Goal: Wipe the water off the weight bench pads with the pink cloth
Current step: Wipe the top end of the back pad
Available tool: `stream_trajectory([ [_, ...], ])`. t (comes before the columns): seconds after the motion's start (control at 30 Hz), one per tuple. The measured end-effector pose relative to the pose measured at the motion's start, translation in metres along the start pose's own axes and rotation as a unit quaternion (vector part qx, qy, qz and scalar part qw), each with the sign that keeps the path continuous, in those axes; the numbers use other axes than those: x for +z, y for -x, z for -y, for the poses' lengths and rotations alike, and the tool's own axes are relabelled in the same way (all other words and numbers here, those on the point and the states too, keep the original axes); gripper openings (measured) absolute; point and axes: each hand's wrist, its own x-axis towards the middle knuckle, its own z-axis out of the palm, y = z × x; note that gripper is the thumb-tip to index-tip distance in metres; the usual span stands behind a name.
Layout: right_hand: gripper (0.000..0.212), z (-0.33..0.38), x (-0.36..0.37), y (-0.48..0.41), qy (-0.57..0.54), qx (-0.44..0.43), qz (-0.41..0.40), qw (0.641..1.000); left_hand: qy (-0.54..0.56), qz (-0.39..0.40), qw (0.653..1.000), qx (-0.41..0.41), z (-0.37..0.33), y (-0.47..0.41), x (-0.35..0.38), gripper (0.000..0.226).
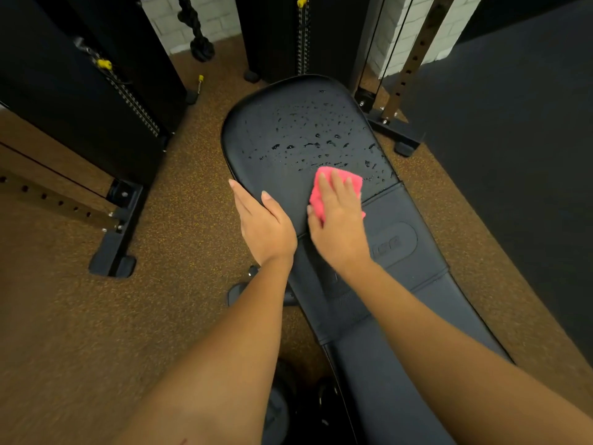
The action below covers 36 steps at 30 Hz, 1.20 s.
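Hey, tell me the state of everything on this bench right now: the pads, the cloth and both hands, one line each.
Far bench pad, wet, water droplets beaded over much of its top.
Middle bench pad, no droplets visible.
Pink cloth, pressed onto the far pad's near end under the right hand.
Right hand, fingers straight, pressing the cloth.
Left hand, fingers straight, resting on the far pad's left edge.

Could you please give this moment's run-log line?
right hand: presses pink cloth on bench pad | left hand: on pad edge | water droplets: beyond cloth
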Motion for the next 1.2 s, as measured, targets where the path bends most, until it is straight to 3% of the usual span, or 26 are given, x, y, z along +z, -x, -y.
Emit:
stream_trajectory([
  [0.1, 0.058, -0.005, -0.002, 0.006, 0.054, -0.047, 0.027, 0.997, -0.008, 0.004, 1.000, 0.002, -0.001, 0.001, -0.002, 0.060],
  [0.33, 0.060, -0.028, -0.020, -0.018, 0.038, 0.046, -0.011, 0.998, -0.017, 0.002, 1.000, 0.000, 0.000, 0.003, -0.002, 0.060],
  [0.57, 0.057, -0.023, -0.010, 0.002, 0.055, -0.060, -0.012, 0.997, -0.017, -0.001, 1.000, 0.007, -0.001, 0.004, -0.002, 0.059],
  [0.83, 0.062, -0.048, -0.041, -0.031, -0.022, 0.084, -0.047, 0.995, -0.009, -0.005, 1.000, 0.004, -0.004, 0.006, -0.003, 0.056],
  [0.97, 0.062, -0.049, -0.035, -0.029, -0.007, 0.049, -0.041, 0.998, -0.008, -0.001, 1.000, 0.002, -0.006, 0.007, -0.004, 0.057],
  [1.2, 0.061, -0.052, -0.047, -0.060, -0.047, 0.110, -0.052, 0.991, -0.014, -0.003, 1.000, -0.003, -0.009, 0.008, -0.005, 0.057],
])
